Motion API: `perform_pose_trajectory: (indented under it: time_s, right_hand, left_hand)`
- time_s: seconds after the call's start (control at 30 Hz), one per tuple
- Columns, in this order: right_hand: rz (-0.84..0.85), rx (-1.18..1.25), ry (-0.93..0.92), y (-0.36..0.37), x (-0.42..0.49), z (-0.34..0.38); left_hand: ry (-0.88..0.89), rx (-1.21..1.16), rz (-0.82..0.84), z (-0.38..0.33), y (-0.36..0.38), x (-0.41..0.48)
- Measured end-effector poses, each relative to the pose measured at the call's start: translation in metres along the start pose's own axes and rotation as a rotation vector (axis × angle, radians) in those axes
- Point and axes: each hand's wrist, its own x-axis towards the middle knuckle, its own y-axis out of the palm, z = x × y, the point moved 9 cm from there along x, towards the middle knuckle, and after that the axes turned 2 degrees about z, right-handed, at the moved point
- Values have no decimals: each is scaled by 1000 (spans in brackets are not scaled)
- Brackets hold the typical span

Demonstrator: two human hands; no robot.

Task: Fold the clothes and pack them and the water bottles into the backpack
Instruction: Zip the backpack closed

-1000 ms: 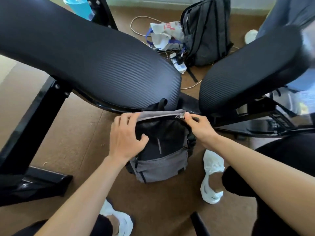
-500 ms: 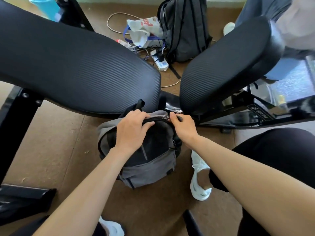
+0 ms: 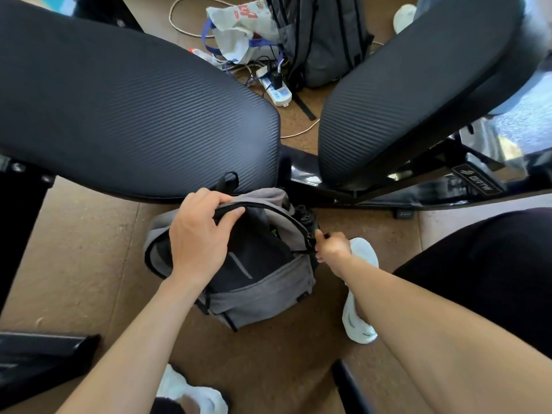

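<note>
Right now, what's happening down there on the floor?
A person is working the zip of a grey backpack standing on the floor. The left hand grips the top rim of its opening, while the right hand pinches the zipper pull at the bag's side. The top gapes open between them.

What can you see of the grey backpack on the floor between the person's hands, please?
The backpack is soft grey fabric with a black front panel, a lower front pocket and a black carry loop on top. It stands on the brown floor, in front of a black padded bench. Its main zip gapes, dark inside. The left hand grips the top edge of the opening; the right hand pinches the zip pull at its side.
</note>
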Motion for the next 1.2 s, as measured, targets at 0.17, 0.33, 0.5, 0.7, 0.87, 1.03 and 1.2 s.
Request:
perform_pose_trajectory:
  time_s: [0.17,0.33,0.5,0.7,0.87,1.03,1.2]
  right_hand:
    - [-214,22,-19,-32,-78,7]
    - [-171,-200,-382,-4,-114,38]
    - [43,-388,-493,26,-109,61]
    - [225,-314,-235,30,-100,38]
    - [368,-188,-99,41,-92,32]
    - [438,-146,158,54,-105,28]
    - [387,-43,60,32,-112,42]
  left_hand:
    - [-21,35,13,4,2,3]
    - [-17,64,20,2,7,4]
    - [17,84,40,-4,14,3]
    - [26,29,70,-6,19,4]
    - [65,25,76,-4,20,6]
    - [104,28,79,-4,19,6]
    - [102,8,102,0,21,9]
